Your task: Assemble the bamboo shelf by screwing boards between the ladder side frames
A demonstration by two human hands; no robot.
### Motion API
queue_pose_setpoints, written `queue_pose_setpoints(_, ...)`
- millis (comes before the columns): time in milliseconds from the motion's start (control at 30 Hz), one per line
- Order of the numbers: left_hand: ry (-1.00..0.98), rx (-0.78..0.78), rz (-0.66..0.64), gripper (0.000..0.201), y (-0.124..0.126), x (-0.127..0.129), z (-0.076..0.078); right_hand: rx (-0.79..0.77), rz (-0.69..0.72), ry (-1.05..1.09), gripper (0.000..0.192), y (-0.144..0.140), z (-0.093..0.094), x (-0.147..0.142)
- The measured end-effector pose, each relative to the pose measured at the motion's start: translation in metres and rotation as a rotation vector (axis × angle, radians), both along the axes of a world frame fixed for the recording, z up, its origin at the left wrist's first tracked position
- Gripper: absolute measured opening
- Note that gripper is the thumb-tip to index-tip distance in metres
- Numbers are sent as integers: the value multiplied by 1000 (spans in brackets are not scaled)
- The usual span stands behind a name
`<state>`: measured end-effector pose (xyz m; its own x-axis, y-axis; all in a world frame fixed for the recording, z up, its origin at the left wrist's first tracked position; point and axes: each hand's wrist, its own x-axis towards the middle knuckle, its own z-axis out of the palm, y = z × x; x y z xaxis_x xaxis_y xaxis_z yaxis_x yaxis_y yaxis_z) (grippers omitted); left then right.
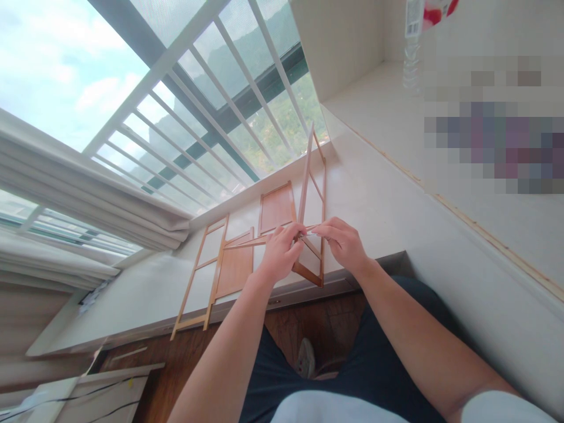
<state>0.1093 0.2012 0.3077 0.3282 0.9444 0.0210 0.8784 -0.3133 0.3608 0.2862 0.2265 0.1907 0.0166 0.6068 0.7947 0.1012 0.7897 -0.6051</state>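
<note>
My left hand (281, 249) and my right hand (342, 241) meet at a thin wooden ladder-like frame (314, 200) that stands upright on the white window ledge (145, 288). The fingers of both hands pinch at a small spot on the frame's rail, where a thin wooden panel edge (247, 242) joins it. Whatever small part sits between the fingertips is too tiny to make out. A second ladder frame (203, 276) lies flat on the ledge to the left, beside a brown panel (235, 264). Another brown panel (277, 207) lies further back.
A barred window (211, 111) runs behind the ledge, with folded blinds (88, 194) on the left. A white desk surface (440, 223) lies to the right, with a plastic bottle (413, 47) on a shelf above. Wooden floor (291, 329) and a white box (88, 393) lie below.
</note>
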Motion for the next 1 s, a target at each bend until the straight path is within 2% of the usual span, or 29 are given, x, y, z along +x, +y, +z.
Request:
queue_pose_setpoints(367,-1,-1,2,24,0,0,0,66,-29,-28,29,4,-1,1)
queue_pose_setpoints(1000,8,2,0,24,1,0,0,44,-21,-7,30,2,-1,0)
